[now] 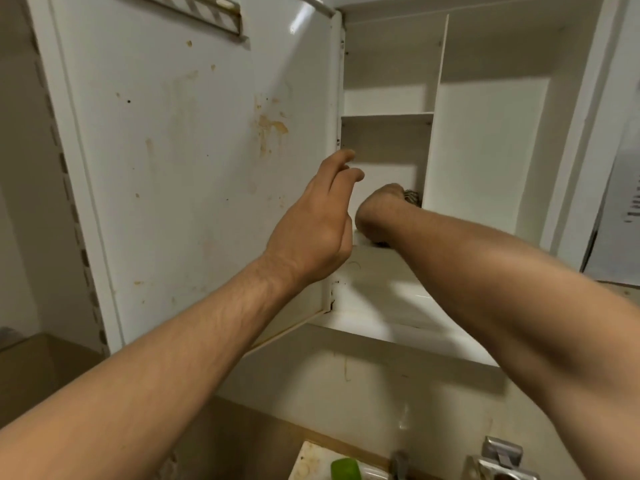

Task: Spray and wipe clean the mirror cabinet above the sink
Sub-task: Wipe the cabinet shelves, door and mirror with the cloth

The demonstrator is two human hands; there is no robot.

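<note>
Mirror cabinet (485,140) hangs above the sink (311,462) with its door (190,150) swung wide to the left, inner face spotted with brownish stains. Inside, the right hand (379,213) is fisted around a dark scrubbing pad or cloth (412,196), mostly hidden, pressed on the bottom shelf (381,289) near the divider. Nearby, the left hand (311,230) is raised with fingers loosely spread and empty, just beside the door's hinge edge. To do this wipe well, I would brace the door with that free hand, scrub in overlapping strokes from the back corner forward, and work the pad into the joint by the divider, then move to the stained door panel
</note>
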